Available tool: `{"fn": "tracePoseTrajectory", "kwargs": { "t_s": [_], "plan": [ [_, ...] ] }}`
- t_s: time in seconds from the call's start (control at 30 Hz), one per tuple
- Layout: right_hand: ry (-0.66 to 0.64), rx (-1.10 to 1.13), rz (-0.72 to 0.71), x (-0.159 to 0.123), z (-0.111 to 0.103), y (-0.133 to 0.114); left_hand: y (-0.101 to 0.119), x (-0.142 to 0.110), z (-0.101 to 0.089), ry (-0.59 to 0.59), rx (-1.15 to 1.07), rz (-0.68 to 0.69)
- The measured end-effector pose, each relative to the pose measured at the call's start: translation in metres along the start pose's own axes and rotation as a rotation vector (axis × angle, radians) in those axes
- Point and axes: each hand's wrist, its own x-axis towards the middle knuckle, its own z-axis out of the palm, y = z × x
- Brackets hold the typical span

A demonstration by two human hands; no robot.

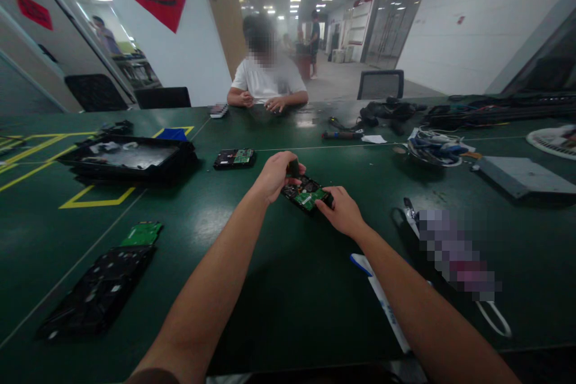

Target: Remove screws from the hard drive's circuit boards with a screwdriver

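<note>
On the table [279, 288], left of the grip and slightly beyond it, a black tray [130, 173] holds pale scraps [130, 146], while right of the grip and farther off a dish [451, 162] is heaped with cables [432, 145]. The right hand [344, 211] clasps the near right end of the drive [308, 198], green side up between the hands, as the left hand [273, 177] pinches a dark piece [294, 168] (too small to identify) at its far left end. Best brace the drive by its edges, pressing lightly.
</note>
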Motion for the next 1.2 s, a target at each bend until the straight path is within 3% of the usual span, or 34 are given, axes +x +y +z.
{"fn": "tracePoseTrajectory", "kwargs": {
  "t_s": [0.27, 0.43, 0.57, 0.83, 1.03, 1.2],
  "plan": [
    [-0.013, 0.026, -0.002, -0.0002, -0.0009, 0.0005, -0.0035, 0.0029, -0.0030, 0.068, 0.125, 0.145],
    [-0.019, 0.016, 0.012, -0.0002, -0.0005, 0.0005, -0.0010, -0.0007, -0.0008, -0.044, 0.080, 0.057],
    [-0.015, 0.028, 0.015, -0.0006, -0.0001, -0.0002, -0.0025, 0.0019, -0.0002, -0.008, -0.045, -0.008],
    [-0.012, 0.010, 0.008, 0.0007, -0.0004, 0.0002, -0.0032, 0.0029, -0.0048, 0.018, 0.107, 0.088],
    [-0.006, -0.004, -0.001, 0.0012, 0.0003, 0.0010, -0.0017, 0.0015, -0.0014, -0.015, -0.012, 0.002],
    [-0.022, 0.006, 0.007, 0.0003, -0.0015, -0.0001, -0.0012, 0.0022, -0.0032, 0.041, 0.108, 0.096]
  ]
}}
